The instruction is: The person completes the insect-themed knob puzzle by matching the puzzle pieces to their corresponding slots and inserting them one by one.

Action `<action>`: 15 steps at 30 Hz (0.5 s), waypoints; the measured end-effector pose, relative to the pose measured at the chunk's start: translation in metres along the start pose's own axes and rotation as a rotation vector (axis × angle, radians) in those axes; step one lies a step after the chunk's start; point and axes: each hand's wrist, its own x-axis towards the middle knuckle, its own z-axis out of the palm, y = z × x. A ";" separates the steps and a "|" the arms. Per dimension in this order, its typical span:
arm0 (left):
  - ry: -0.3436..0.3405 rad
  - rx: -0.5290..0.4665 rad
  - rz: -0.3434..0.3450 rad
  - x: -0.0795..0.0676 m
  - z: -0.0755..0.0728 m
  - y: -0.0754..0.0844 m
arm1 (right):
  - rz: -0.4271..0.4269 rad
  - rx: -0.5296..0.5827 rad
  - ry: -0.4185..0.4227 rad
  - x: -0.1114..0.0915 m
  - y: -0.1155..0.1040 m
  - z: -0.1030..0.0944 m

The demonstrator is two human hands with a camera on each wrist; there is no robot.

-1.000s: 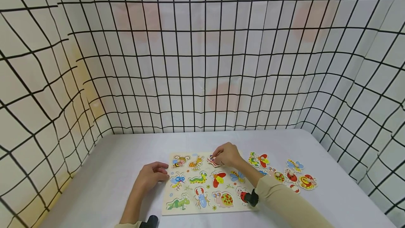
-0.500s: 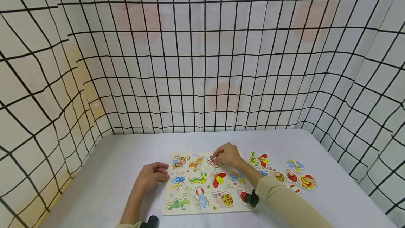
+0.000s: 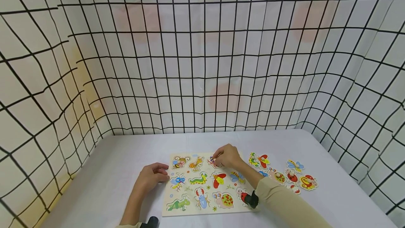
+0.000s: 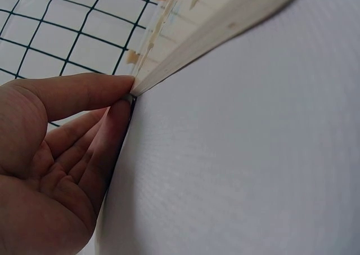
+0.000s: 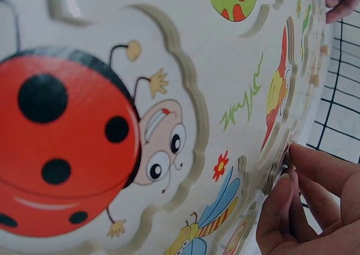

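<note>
White tabletop (image 3: pixel 126 150) below, our left hand (image 3: pixel 151 177) pinched the rectangular cream wooden board (image 3: pixel 196 211), likely for steadiness; our right hand (image 3: pixel 228 156) pinched a flat red-striped piece (image 3: pixel 212 162).

1. We see a cream, flat rectangular wooden board (image 3: pixel 209 177) with colourful insect recesses, lower centre; the left hand (image 3: pixel 152 176) touches its left edge.
2. We see a small tan-edged wooden piece (image 5: pixel 274 169), mostly hidden, pinched by the right hand (image 3: pixel 228 156).
</note>
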 end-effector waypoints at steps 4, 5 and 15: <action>0.001 -0.002 0.004 0.000 0.000 0.000 | 0.009 -0.012 0.002 0.000 0.000 0.000; 0.000 -0.003 0.004 0.000 0.000 0.000 | 0.009 -0.012 0.002 0.000 0.000 0.000; 0.005 0.002 0.031 -0.002 -0.001 0.001 | -0.031 0.007 0.003 0.002 0.004 0.002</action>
